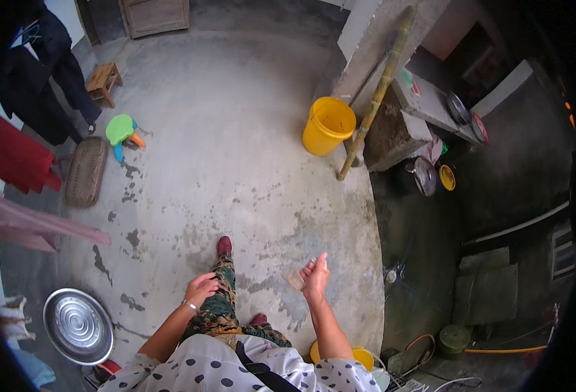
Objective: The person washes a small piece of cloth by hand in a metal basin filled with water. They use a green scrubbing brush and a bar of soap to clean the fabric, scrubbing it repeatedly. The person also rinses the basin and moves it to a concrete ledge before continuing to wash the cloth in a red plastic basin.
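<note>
My right hand [316,279] is held out over the concrete floor, its fingers closed. From it a small pale, see-through piece [294,279], perhaps plastic film, sticks out to the left; its kind is unclear. My left hand [201,289] hangs beside my left thigh, its fingers loosely stretched and nothing visible in them. A bracelet circles that wrist. Below are my camouflage trousers [217,304] and a dark red shoe [224,245], one foot ahead of the other.
Ahead to the right stand a yellow bucket [328,126] and a leaning bamboo pole [377,98]. Beyond the floor's right edge lies a dark, lower area [418,261]. At left are a green stool [122,130], hanging clothes [16,150] and a metal basin [79,326]. Wet patches mark the floor.
</note>
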### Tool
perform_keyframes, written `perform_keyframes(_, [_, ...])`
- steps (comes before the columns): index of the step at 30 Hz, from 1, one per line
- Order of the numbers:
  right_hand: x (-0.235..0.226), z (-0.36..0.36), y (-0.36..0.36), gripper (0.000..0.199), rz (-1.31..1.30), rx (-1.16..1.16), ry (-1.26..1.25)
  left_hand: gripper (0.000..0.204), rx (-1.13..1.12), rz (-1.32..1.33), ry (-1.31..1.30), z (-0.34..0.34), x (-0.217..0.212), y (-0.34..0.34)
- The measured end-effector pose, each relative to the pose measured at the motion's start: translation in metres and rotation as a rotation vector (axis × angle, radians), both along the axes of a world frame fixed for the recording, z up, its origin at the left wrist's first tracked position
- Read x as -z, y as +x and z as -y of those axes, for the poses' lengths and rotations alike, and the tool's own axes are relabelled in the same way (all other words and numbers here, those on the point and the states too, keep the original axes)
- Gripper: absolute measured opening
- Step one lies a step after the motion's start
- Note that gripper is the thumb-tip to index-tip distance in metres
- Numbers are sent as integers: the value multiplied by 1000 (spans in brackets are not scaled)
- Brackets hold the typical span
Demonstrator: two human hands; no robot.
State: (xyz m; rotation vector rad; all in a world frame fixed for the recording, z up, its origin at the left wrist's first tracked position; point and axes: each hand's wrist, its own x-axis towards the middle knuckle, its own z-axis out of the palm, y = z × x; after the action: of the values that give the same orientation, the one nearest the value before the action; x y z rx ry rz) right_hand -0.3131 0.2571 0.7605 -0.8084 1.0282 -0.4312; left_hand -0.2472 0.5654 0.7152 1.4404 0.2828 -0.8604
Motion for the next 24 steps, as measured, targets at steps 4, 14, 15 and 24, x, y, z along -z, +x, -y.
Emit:
perform_keyframes(4, [0, -3, 141, 44, 103, -141, -124, 32, -83, 12, 65, -21, 21, 95])
perform_keyframes(14, [7, 34, 334, 36, -62, -12, 89, 28, -85, 195, 35, 66, -7, 408])
perform_keyframes(15, [15, 46, 349, 36, -87, -2, 53, 28, -64, 190, -6, 85, -10, 436])
perform_keyframes(24, [39, 156, 555, 35, -19, 32, 28, 29, 170, 283, -103, 228, 6, 633])
